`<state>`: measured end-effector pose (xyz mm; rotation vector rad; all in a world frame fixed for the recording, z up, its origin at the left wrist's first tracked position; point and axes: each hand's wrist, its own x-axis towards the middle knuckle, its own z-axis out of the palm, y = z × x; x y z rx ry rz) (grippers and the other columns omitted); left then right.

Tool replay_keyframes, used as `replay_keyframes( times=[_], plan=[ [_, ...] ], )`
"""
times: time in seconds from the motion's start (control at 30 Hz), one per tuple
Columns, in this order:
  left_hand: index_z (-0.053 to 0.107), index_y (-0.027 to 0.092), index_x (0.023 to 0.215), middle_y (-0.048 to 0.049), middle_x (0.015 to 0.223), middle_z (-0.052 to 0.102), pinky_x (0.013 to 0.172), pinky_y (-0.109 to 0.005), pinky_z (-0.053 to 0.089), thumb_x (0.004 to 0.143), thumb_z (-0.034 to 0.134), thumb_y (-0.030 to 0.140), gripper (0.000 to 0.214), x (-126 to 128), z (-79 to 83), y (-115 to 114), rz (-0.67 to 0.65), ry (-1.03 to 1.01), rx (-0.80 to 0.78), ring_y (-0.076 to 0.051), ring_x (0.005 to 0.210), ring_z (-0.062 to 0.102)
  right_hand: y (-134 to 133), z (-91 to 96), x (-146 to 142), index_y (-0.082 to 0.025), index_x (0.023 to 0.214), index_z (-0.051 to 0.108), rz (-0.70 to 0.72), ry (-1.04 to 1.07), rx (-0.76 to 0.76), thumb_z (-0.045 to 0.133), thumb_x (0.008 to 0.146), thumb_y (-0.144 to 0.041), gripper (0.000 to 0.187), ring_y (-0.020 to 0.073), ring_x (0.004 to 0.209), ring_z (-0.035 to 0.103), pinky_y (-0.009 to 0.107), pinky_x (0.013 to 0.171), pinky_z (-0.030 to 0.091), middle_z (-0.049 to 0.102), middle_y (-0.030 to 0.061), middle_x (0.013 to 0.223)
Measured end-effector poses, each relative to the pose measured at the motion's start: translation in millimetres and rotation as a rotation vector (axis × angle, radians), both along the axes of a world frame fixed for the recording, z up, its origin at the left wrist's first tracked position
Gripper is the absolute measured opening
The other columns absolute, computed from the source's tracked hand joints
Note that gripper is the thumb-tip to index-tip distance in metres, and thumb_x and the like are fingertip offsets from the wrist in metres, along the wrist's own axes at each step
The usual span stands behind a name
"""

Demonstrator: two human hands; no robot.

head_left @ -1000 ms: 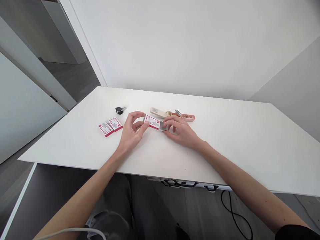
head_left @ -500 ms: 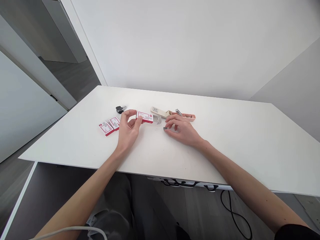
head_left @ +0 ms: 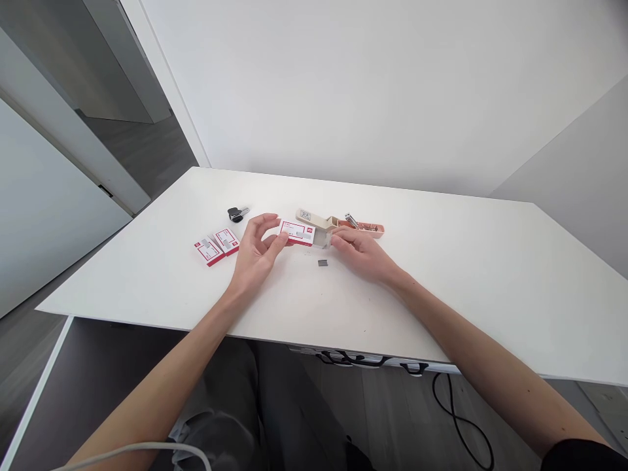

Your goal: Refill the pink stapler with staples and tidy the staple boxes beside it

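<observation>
My left hand [head_left: 260, 252] is closed around a small red-and-white staple box [head_left: 297, 233], held just above the white table. A clear plastic inner tray [head_left: 321, 239] sticks out of the box's right end. My right hand [head_left: 360, 254] pinches the outer end of that tray between thumb and fingers. Below the tray, a short grey strip of staples [head_left: 322, 263] lies on the tabletop. Behind my hands rests an opened, long cream-and-pink item [head_left: 314, 218] with metal parts showing, partly covered by my right fingers.
Two more red-and-white boxes [head_left: 209, 250] lie side by side on the left of the table [head_left: 471, 281]. Beyond them is a small black-and-metal tool [head_left: 236, 214], like a staple remover. A wall [head_left: 343, 85] rises behind the table. A black cable [head_left: 461, 418] lies on the floor.
My right hand has let go of the staple strip, now on the table, and taken hold of the clear tray. My left hand has moved the box slightly right.
</observation>
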<state>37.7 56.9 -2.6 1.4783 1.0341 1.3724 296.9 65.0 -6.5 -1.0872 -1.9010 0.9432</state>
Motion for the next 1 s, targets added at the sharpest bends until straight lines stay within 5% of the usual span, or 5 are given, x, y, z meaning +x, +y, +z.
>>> replay_keyframes(
  times=[0.17,0.47,1.0],
  plan=[
    [0.06,0.031,0.138,-0.0088,0.139,0.068,0.102,-0.047,0.063,0.097,0.075,0.046,0.046,0.8,3.1,-2.6,-0.097,0.063,0.016,-0.022,0.102,0.077,-1.5,4.6,2.8,-0.025,0.088,0.069,-0.024,0.029,-0.148,0.053,0.102,-0.071,0.051,0.0204,0.085,0.06,0.034,0.074,0.047,0.068,0.0026,0.089],
    [0.063,0.025,0.144,-0.0098,0.129,0.077,0.11,-0.048,0.056,0.096,0.075,0.05,0.056,1.0,9.3,-8.0,-0.205,0.099,-0.076,-0.029,0.118,0.075,-2.4,8.3,3.3,-0.024,0.081,0.061,0.086,0.154,-0.27,0.062,0.099,-0.07,0.049,0.0206,0.087,0.064,0.036,0.086,0.047,0.07,0.0024,0.083],
    [0.068,0.023,0.138,-0.0095,0.118,0.082,0.103,-0.047,0.059,0.091,0.079,0.05,0.055,3.3,18.4,-13.8,-0.339,0.218,-0.19,-0.03,0.113,0.077,-5.5,5.2,3.3,-0.024,0.082,0.065,0.224,0.212,-0.232,0.068,0.093,-0.074,0.051,0.0215,0.085,0.065,0.035,0.079,0.05,0.069,0.0027,0.079]
  ],
)
